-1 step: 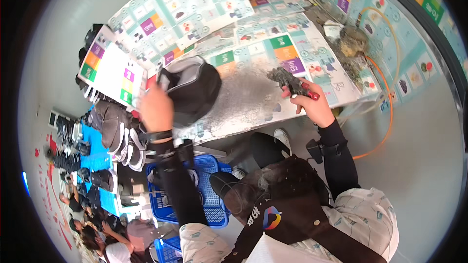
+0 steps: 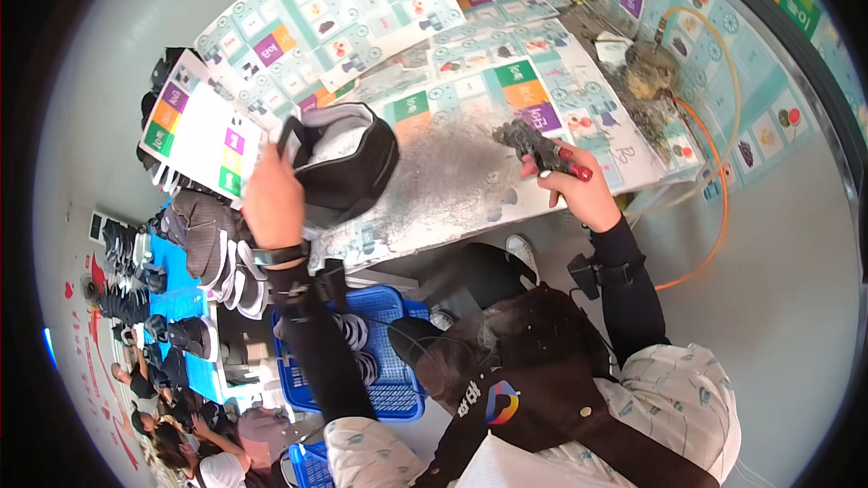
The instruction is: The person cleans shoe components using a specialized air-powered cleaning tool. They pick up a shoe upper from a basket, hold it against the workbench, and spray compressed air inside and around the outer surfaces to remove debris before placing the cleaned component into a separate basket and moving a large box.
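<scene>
While left hand (image 2: 271,203) grips 1 black shoe (image 2: 348,158), right hand (image 2: 579,194) is closed round 1 red-handled tool (image 2: 547,149), prob. a brush.

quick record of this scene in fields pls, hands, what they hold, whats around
left hand: left hand grips a black shoe with pale lining, held above the table edge
right hand: right hand closed on a red-handled tool whose dark grimy head rests at the table
surface: table covered with printed paper sheets, grey dusty patch in the middle
below table: blue basket holding shoes
far left: rows of dark shoes on the floor
right side: orange hose curving off the table
</scene>
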Demonstrator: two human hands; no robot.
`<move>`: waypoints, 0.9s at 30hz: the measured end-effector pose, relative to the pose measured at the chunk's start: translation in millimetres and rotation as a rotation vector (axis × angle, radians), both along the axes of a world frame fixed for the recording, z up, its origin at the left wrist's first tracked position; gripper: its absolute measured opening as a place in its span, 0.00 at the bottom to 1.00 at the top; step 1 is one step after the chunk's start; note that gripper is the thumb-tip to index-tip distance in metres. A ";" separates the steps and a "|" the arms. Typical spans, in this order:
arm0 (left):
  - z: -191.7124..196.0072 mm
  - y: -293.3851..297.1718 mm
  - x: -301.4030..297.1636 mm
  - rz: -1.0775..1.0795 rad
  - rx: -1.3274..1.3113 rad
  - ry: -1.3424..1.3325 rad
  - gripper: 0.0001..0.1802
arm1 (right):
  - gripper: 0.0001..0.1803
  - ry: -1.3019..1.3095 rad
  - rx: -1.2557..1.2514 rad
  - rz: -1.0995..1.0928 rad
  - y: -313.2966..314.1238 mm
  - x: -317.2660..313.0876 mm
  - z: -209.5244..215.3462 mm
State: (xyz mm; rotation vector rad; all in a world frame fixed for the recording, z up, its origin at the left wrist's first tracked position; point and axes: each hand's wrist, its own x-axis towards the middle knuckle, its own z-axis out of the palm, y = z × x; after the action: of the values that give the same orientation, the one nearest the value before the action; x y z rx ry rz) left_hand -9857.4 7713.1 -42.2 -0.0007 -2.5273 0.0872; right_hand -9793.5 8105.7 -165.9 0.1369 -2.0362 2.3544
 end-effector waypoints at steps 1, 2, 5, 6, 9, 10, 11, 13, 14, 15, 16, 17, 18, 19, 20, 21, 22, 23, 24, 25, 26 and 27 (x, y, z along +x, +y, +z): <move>17.2 3.3 1.1 -0.146 -0.080 0.009 0.07 | 0.24 0.002 0.006 0.006 4.2 0.7 1.5; 23.6 6.4 -5.1 -0.305 -0.202 0.042 0.07 | 0.24 0.011 0.011 0.033 3.3 -0.6 4.4; -2.4 43.1 -45.6 -0.537 -0.365 -0.031 0.07 | 0.22 0.016 0.062 0.061 -5.0 -4.5 4.6; -22.1 58.4 -62.0 -0.530 -0.436 -0.117 0.06 | 0.22 0.014 0.071 0.061 -7.5 -4.6 4.9; -50.4 87.3 -80.3 -0.535 -0.400 -0.285 0.08 | 0.18 0.198 0.386 0.033 -28.1 -7.3 5.8; -49.2 97.0 -82.4 -0.528 -0.376 -0.284 0.08 | 0.18 0.190 0.391 0.022 -30.4 -8.3 6.7; -47.5 105.0 -84.9 -0.519 -0.353 -0.283 0.10 | 0.16 0.232 0.464 0.001 -32.2 -8.6 9.4; -51.2 110.8 -93.5 -0.508 -0.371 -0.254 0.11 | 0.12 0.270 0.567 -0.010 -41.5 -6.4 21.4; -54.1 112.1 -94.7 -0.494 -0.384 -0.272 0.11 | 0.12 0.266 0.567 -0.007 -46.1 -8.1 13.9; -54.0 116.6 -95.5 -0.502 -0.385 -0.270 0.11 | 0.16 0.327 0.559 -0.007 -49.4 -11.6 8.0; -53.6 119.7 -95.2 -0.505 -0.369 -0.274 0.12 | 0.20 0.388 0.550 -0.006 -51.9 -14.4 4.3; -52.5 121.9 -94.6 -0.507 -0.353 -0.277 0.12 | 0.18 0.301 0.590 0.057 -53.3 -16.0 1.9; -53.5 121.2 -94.4 -0.512 -0.356 -0.278 0.12 | 0.18 0.299 0.589 0.051 -58.5 -17.7 -1.0; -53.2 118.2 -94.0 -0.502 -0.333 -0.288 0.12 | 0.16 0.331 0.610 0.062 -64.5 -20.7 -7.2; -52.5 116.0 -94.3 -0.491 -0.311 -0.298 0.12 | 0.14 0.364 0.632 0.073 -69.1 -22.6 -10.5; -51.6 113.9 -93.2 -0.486 -0.310 -0.306 0.12 | 0.12 0.340 0.634 0.059 -74.0 -22.9 -8.7; -51.6 113.6 -92.1 -0.483 -0.311 -0.307 0.12 | 0.12 0.340 0.632 0.062 -74.3 -21.7 -5.9; -52.3 114.0 -90.9 -0.499 -0.311 -0.296 0.11 | 0.11 0.307 0.626 0.028 -73.2 -19.8 -1.7; -51.6 113.7 -89.0 -0.510 -0.313 -0.283 0.10 | 0.10 0.277 0.618 -0.003 -73.3 -18.5 2.5; -51.9 113.6 -88.5 -0.511 -0.310 -0.273 0.11 | 0.10 0.281 0.616 0.002 -73.2 -18.9 2.7; -51.2 111.5 -87.1 -0.504 -0.311 -0.273 0.11 | 0.10 0.288 0.635 0.028 -72.7 -19.5 2.8; -51.5 111.8 -86.6 -0.507 -0.304 -0.267 0.11 | 0.11 0.290 0.657 0.048 -71.4 -19.1 3.1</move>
State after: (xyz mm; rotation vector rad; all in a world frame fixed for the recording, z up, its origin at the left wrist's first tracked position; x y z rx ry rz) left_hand -9944.0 7824.9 -93.7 -0.8163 -2.6656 0.2793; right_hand -9812.6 8034.3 -162.8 0.5043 -2.5573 1.4754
